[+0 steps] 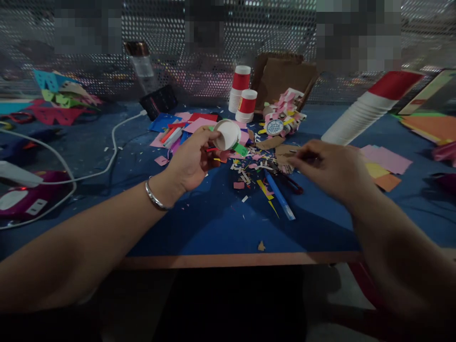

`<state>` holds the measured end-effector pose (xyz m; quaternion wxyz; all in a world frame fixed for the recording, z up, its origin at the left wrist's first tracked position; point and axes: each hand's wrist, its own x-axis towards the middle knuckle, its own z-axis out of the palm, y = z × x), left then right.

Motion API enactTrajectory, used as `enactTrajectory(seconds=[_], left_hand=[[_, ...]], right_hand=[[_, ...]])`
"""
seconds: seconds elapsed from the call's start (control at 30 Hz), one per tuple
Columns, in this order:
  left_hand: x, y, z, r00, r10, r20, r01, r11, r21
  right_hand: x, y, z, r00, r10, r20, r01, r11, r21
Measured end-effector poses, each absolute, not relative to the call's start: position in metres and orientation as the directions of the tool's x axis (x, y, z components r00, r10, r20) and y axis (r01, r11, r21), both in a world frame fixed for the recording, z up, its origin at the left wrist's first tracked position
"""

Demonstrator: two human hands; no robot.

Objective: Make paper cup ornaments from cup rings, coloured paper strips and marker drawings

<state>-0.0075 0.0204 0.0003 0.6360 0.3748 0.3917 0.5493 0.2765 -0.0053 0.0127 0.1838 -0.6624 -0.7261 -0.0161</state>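
My left hand (194, 159) is closed round a white paper cup (227, 135), its hollow side facing me. Pink paper and a green paper tab (240, 149) stick out from the cup's side. To the right, my right hand (320, 164) is closed in a pinch over the table; a small thin light tip shows at the fingers, too small to name. Between and below the hands lie cut paper scraps (244, 175), a blue pen-like tool (280, 194) and dark red-handled scissors (294, 184), partly in shadow.
Stacked paper cups (242, 88) stand at the back; a long cup stack (370, 107) leans at right. A decorated paper piece (285, 114) sits by a cardboard box (285, 83). Coloured paper (388, 159) lies right. A white cable (114, 137) crosses the left, beside a purple power strip (35, 199).
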Motion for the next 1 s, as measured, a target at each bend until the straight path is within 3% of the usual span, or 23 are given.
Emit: enactTrajectory(seconds=[0.1, 0.23, 0.37, 0.63, 0.8, 1.0], left_hand=[[-0.008, 0.022, -0.001, 0.068, 0.994, -0.081, -0.418, 0.102, 0.903], [-0.009, 0.023, -0.002, 0.03, 0.997, -0.074, -0.42, 0.08, 0.904], [-0.01, 0.024, -0.002, 0.03, 0.997, -0.065, -0.412, 0.072, 0.908], [-0.011, 0.024, -0.001, 0.03, 0.998, -0.062, -0.426, 0.069, 0.902], [-0.011, 0.025, -0.001, 0.014, 0.997, -0.077, -0.438, 0.076, 0.896], [-0.011, 0.027, -0.001, 0.086, 0.991, -0.104, -0.409, 0.13, 0.903]], right_hand=[[0.243, -0.006, 0.013, -0.394, 0.89, 0.229, 0.859, 0.445, -0.252], [0.206, -0.001, 0.013, -0.559, 0.828, 0.035, 0.802, 0.551, -0.229], [0.189, 0.008, 0.008, -0.569, 0.819, -0.077, 0.818, 0.554, -0.157], [0.201, 0.016, -0.007, -0.579, 0.815, -0.006, 0.708, 0.499, -0.5], [0.206, 0.013, -0.004, -0.586, 0.81, 0.009, 0.681, 0.499, -0.536], [0.213, 0.012, -0.004, -0.462, 0.883, 0.084, 0.677, 0.412, -0.61]])
